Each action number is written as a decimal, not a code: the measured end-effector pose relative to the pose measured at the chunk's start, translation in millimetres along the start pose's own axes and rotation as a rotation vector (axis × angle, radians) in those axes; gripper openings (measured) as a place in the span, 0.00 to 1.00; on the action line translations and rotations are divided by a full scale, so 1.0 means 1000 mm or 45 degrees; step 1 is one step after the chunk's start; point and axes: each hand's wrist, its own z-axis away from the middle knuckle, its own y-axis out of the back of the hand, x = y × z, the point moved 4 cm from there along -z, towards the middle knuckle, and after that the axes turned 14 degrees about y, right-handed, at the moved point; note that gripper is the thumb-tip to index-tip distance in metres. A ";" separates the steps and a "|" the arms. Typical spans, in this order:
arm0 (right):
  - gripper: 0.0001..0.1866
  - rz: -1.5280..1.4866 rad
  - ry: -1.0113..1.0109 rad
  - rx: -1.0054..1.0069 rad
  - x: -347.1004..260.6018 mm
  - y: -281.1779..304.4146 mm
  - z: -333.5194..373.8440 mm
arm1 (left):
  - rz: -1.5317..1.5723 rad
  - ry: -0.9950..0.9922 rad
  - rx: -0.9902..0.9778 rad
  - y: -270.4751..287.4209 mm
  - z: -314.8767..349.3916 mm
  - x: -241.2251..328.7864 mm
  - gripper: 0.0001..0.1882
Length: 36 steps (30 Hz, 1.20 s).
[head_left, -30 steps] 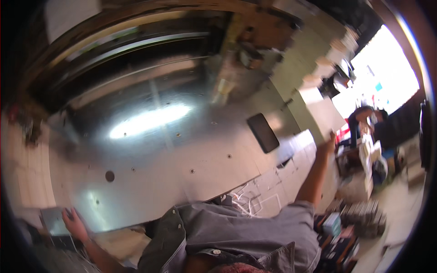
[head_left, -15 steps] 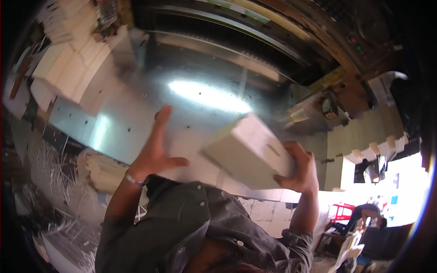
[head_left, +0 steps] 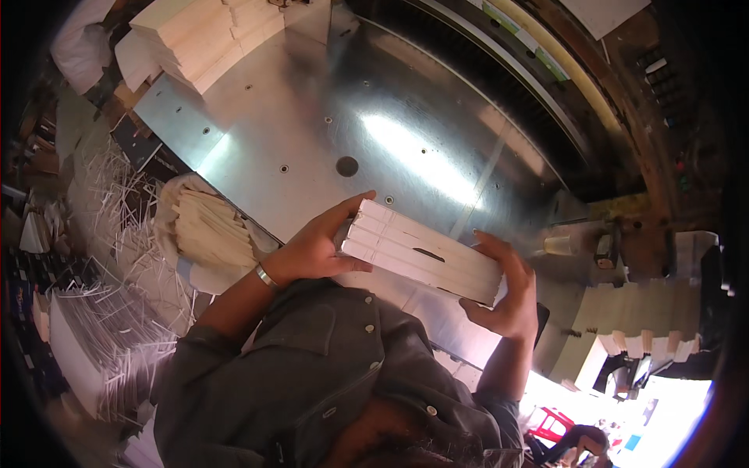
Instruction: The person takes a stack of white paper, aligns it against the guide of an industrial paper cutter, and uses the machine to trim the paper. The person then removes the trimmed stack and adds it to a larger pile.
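both hands are clamped on a thick block of stacked white paper sheets (head_left: 425, 253), one at each end, held above the shiny metal desk (head_left: 312, 101) just in front of the person's chest. the left hand (head_left: 316, 246) grips the block's left end, thumb over the top corner and fingers wrapped under it; a metal bangle (head_left: 266, 276) sits on that wrist. the right hand (head_left: 507, 292) cups the right end, fingers spread along the far edge and palm pressed to the end face.

the block is long and flat, tilted so its right end sits lower than its left. its near face shows the trimmed edges of many sheets, with faint lines dividing it into a few layers and a short dark slit near the middle. the corners look square and the edges clean.

beyond the hands the desk surface is polished steel with small round holes and a bright glare. far past the left hand, tall stacks of white paper (head_left: 207, 39) rest at the desk's far corner. left of the left hand, a sack of pale paper strips (head_left: 207, 230) stands beside the desk, with loose white trimmings (head_left: 117, 312) heaped below it. the person wears a grey buttoned shirt (head_left: 312, 390).
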 end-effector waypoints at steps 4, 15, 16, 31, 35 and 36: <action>0.57 -0.697 -0.313 0.667 0.032 -0.046 0.061 | -0.166 -0.187 0.027 -0.006 -0.009 -0.009 0.44; 0.19 -0.496 -1.002 0.532 0.009 -0.093 0.070 | -0.206 0.007 -0.094 -0.017 -0.009 -0.002 0.20; 0.19 -0.493 -1.019 0.548 0.008 -0.097 0.070 | -0.207 0.004 -0.116 -0.017 -0.010 0.000 0.20; 0.35 -0.373 -0.758 0.539 0.029 -0.143 0.088 | -0.392 0.245 -0.246 0.003 0.005 -0.058 0.23; 0.41 -0.996 -0.522 1.074 0.023 -0.125 0.071 | -0.297 0.132 -0.089 0.028 0.043 -0.161 0.38; 0.42 -1.000 -0.448 1.103 0.025 -0.121 0.068 | 0.075 0.123 0.031 0.026 0.034 -0.154 0.43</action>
